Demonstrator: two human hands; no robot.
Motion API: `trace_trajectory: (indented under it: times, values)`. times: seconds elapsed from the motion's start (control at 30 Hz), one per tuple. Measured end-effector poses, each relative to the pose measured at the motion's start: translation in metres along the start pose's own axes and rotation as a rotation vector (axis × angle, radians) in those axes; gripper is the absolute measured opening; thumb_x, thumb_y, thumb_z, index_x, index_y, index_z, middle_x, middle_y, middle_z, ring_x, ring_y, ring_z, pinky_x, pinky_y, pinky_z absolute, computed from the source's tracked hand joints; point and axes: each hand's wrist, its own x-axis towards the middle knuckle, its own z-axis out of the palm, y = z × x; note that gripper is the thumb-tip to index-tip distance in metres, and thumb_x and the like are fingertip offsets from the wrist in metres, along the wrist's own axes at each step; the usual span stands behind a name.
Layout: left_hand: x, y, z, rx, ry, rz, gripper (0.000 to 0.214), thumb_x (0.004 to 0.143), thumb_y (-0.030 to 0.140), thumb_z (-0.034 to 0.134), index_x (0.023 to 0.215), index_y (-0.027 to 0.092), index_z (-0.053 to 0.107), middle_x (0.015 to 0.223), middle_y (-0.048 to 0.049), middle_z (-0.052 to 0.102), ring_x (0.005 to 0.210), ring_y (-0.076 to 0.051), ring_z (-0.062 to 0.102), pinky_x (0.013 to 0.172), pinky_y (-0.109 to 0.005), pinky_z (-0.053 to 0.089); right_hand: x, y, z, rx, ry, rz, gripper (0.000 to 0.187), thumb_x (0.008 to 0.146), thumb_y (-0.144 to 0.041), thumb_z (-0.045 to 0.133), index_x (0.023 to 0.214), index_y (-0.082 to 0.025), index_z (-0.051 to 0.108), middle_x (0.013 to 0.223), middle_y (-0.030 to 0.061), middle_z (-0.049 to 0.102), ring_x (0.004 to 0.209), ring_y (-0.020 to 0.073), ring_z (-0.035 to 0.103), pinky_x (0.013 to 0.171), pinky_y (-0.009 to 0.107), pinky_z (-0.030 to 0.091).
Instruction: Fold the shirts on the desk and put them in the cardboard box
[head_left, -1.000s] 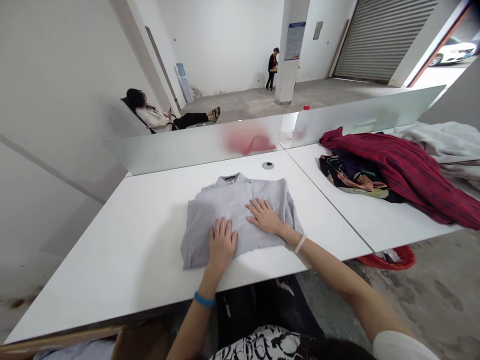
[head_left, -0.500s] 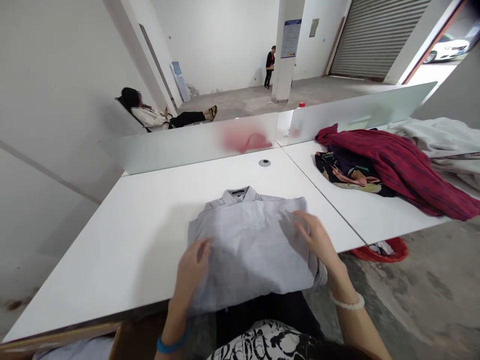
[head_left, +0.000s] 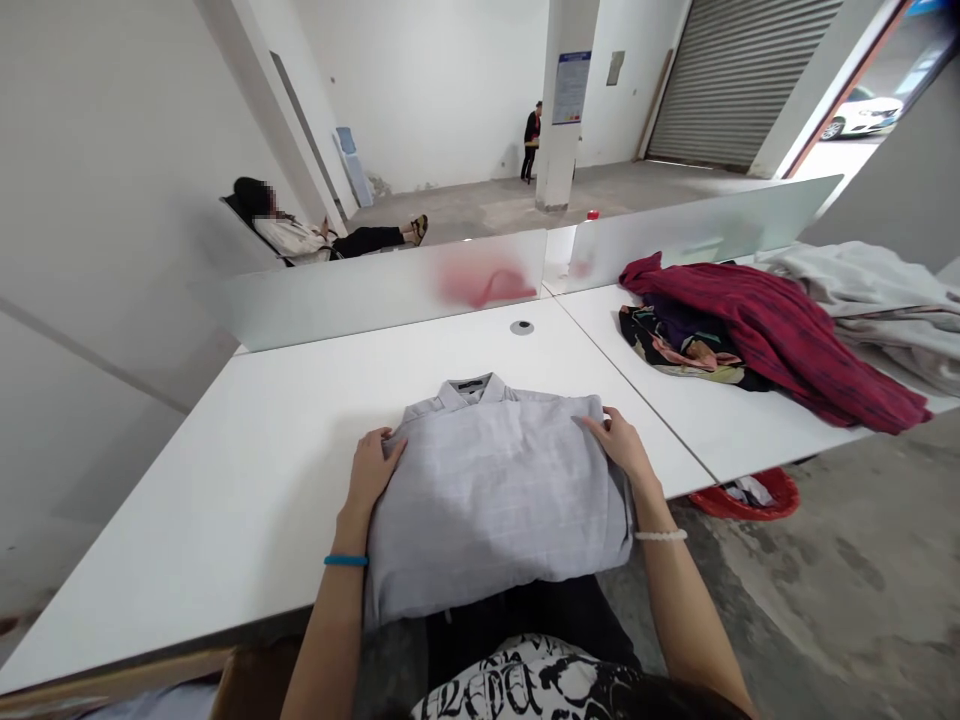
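A grey collared shirt (head_left: pixel 495 490), partly folded, lies at the front of the white table (head_left: pixel 292 420). Its collar points away from me, and its lower part hangs over the table's front edge. My left hand (head_left: pixel 373 468) grips the left side of the shirt near the shoulder, thumb on top and fingers at the outer edge. On the opposite side, my right hand (head_left: pixel 624 446) pinches the right edge near the upper corner, its thumb on the cloth. The fingertips under the fabric are partly hidden.
A red checked garment (head_left: pixel 757 310) and other clothes lie on the right-hand table. A frosted divider (head_left: pixel 360 290) runs along the back. A red-lined bin (head_left: pixel 780 495) stands below right, a cardboard box (head_left: pixel 255 680) below left. Two people are beyond the divider.
Both hands have moved from above the shirt to its left and right edges and closed on them. The shirt stays in nearly the same place.
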Motion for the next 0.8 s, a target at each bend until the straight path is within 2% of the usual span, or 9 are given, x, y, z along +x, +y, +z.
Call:
trace_trajectory:
  times: [0.13,0.2,0.37,0.43,0.5,0.57,0.63,0.73,0.8]
  values:
    - [0.002,0.001,-0.018,0.053,-0.052,0.102,0.034,0.085,0.051,0.045,0.085,0.021,0.061,0.083,-0.0072,0.066,0.087,-0.026,0.06,0.08,-0.036,0.045,0.014,-0.006,-0.011,0.039,0.014,-0.054,0.032,0.086,-0.047,0.046,0.074,-0.019,0.056,0.06,0.0017,0.055,0.056,0.0158,0.048,0.054,0.025,0.032]
    - [0.009,0.006,-0.029,0.086,-0.025,0.119,0.033,0.088,0.048,0.041,0.08,0.022,0.06,0.079,-0.0066,0.065,0.083,-0.025,0.06,0.081,-0.036,0.044,0.017,-0.01,-0.017,0.057,0.053,-0.075,0.033,0.088,-0.047,0.042,0.074,-0.019,0.054,0.059,-0.0002,0.052,0.056,0.0149,0.045,0.055,0.025,0.032]
    - [0.04,0.023,-0.044,0.172,0.099,0.068,0.037,0.092,0.043,0.034,0.096,0.018,0.061,0.094,-0.0116,0.066,0.099,-0.028,0.058,0.094,-0.042,0.039,0.027,-0.02,-0.021,0.022,0.178,-0.106,0.037,0.093,-0.044,0.032,0.098,-0.015,0.056,0.064,0.0028,0.055,0.059,0.0179,0.048,0.059,0.027,0.037]
    - [0.047,0.028,-0.043,0.202,0.094,0.053,0.036,0.091,0.038,0.037,0.107,0.015,0.059,0.104,-0.0144,0.065,0.107,-0.029,0.056,0.1,-0.046,0.034,0.028,-0.022,-0.019,-0.019,0.177,-0.128,0.038,0.092,-0.042,0.035,0.107,-0.013,0.056,0.071,0.0074,0.061,0.066,0.0219,0.054,0.063,0.031,0.04]
    - [0.043,0.032,-0.04,0.227,0.068,0.042,0.039,0.089,0.033,0.041,0.119,0.011,0.055,0.118,-0.0187,0.061,0.116,-0.033,0.052,0.104,-0.054,0.029,0.02,-0.023,-0.02,-0.037,0.16,-0.183,0.038,0.091,-0.041,0.039,0.111,-0.014,0.057,0.086,0.0126,0.065,0.081,0.0266,0.058,0.072,0.036,0.042]
    - [0.022,0.041,-0.036,0.248,0.039,0.042,0.044,0.088,0.032,0.044,0.124,0.008,0.052,0.128,-0.022,0.056,0.123,-0.037,0.046,0.105,-0.06,0.025,0.0,-0.022,-0.028,0.009,0.156,-0.259,0.037,0.091,-0.041,0.041,0.111,-0.015,0.059,0.101,0.0152,0.065,0.096,0.0289,0.058,0.082,0.04,0.042]
    - [-0.012,0.059,-0.031,0.247,0.004,0.101,0.045,0.089,0.034,0.044,0.124,0.007,0.053,0.132,-0.021,0.054,0.127,-0.037,0.043,0.107,-0.06,0.024,-0.032,-0.018,-0.041,0.149,0.121,-0.28,0.036,0.092,-0.042,0.041,0.111,-0.017,0.059,0.107,0.0134,0.065,0.101,0.0268,0.057,0.087,0.039,0.042]
    - [-0.071,0.098,-0.015,0.152,-0.074,0.403,0.046,0.095,0.037,0.032,0.133,0.015,0.047,0.136,-0.0106,0.053,0.13,-0.026,0.043,0.111,-0.052,0.026,-0.087,-0.004,-0.06,0.395,-0.027,-0.169,0.031,0.093,-0.044,0.044,0.092,-0.019,0.062,0.086,0.006,0.065,0.081,0.0195,0.06,0.074,0.029,0.045]
    - [-0.1,0.126,0.001,0.111,-0.12,0.529,0.047,0.096,0.036,0.032,0.138,0.018,0.042,0.142,-0.0073,0.048,0.134,-0.024,0.038,0.111,-0.05,0.028,-0.119,0.012,-0.066,0.527,-0.006,-0.06,0.038,0.093,-0.045,0.042,0.07,-0.019,0.057,0.066,0.002,0.057,0.063,0.0152,0.054,0.062,0.026,0.042]
